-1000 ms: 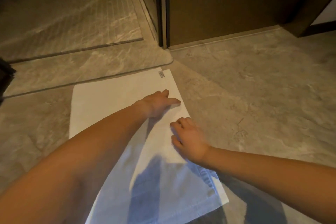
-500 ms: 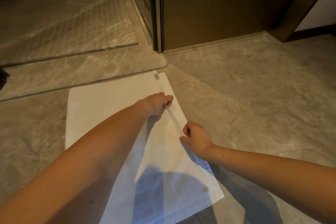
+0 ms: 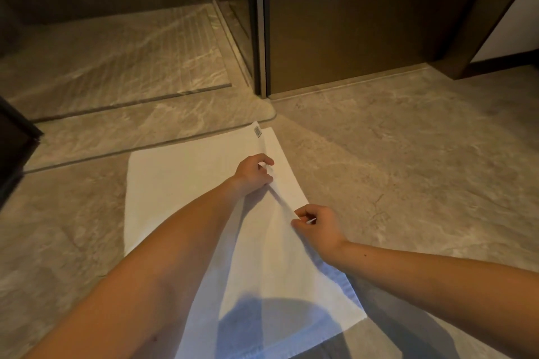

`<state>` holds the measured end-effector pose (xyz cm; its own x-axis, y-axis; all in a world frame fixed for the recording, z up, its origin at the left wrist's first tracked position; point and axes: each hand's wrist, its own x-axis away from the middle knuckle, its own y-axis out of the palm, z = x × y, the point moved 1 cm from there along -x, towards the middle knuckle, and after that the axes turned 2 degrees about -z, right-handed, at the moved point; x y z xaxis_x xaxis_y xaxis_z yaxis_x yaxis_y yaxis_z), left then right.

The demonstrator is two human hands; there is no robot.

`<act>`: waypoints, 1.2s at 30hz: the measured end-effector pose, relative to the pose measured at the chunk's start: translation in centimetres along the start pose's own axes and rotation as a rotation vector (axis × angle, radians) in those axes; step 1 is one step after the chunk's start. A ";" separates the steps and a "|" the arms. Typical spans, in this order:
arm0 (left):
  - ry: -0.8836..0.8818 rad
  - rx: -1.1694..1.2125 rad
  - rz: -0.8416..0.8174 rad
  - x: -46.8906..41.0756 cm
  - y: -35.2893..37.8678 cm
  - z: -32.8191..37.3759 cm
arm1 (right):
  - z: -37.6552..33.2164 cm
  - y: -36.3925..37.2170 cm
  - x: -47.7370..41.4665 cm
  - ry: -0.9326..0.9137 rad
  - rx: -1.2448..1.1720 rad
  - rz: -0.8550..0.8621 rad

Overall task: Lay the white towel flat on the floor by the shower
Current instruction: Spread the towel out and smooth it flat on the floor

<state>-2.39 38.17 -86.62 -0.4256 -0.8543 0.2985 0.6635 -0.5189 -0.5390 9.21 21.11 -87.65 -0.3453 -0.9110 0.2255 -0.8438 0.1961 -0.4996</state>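
The white towel [image 3: 180, 201] lies spread on the stone floor, its far edge along the low shower threshold [image 3: 140, 131]. A small printed label [image 3: 257, 132] shows at its far right corner. My left hand [image 3: 254, 174] pinches a raised fold of the towel near the right edge. My right hand [image 3: 316, 225] pinches the same fold closer to me, and the cloth is lifted into a ridge between the two hands. My left forearm covers the towel's middle.
The shower floor [image 3: 116, 58] lies beyond the threshold at the upper left. A glass panel with a metal frame [image 3: 260, 23] stands behind the towel. A dark door frame [image 3: 478, 17] is at the upper right and a dark object [image 3: 14, 148] at the left edge.
Both hands went from lying flat on the towel to pinching its right part. A ridge of cloth has risen between them, and the view has shifted slightly.
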 end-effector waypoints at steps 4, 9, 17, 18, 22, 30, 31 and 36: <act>-0.049 0.099 -0.058 0.8 -1.7 0.2 | -1.1 0.1 0.7 -0.005 -0.051 -0.011; -0.074 0.218 -0.155 2.1 -4.4 0.0 | -3.5 -0.4 1.3 -0.135 0.067 -0.236; -0.056 0.252 -0.067 4.7 -6.6 -0.7 | -6.8 0.4 2.0 -0.057 0.080 -0.311; -0.057 0.247 -0.058 5.1 -7.1 -0.5 | -7.2 0.6 2.3 -0.053 0.048 -0.318; -0.048 0.209 -0.066 7.1 -9.6 -0.3 | -8.9 2.3 3.5 -0.064 -0.053 -0.342; -0.063 0.065 -0.039 11.9 -17.3 -0.3 | -15.1 6.7 6.1 -0.122 -0.200 -0.422; -0.062 0.038 -0.044 12.4 -18.4 -0.2 | -16.0 7.0 6.5 -0.135 -0.209 -0.432; -0.112 -0.084 -0.084 14.5 -23.2 -0.6 | -19.9 8.6 8.6 -0.159 -0.194 -0.525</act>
<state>-24.33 37.80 -70.31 -0.4030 -0.8086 0.4287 0.5726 -0.5882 -0.5712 -9.20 22.19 -73.35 0.1930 -0.9445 0.2658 -0.9504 -0.2473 -0.1888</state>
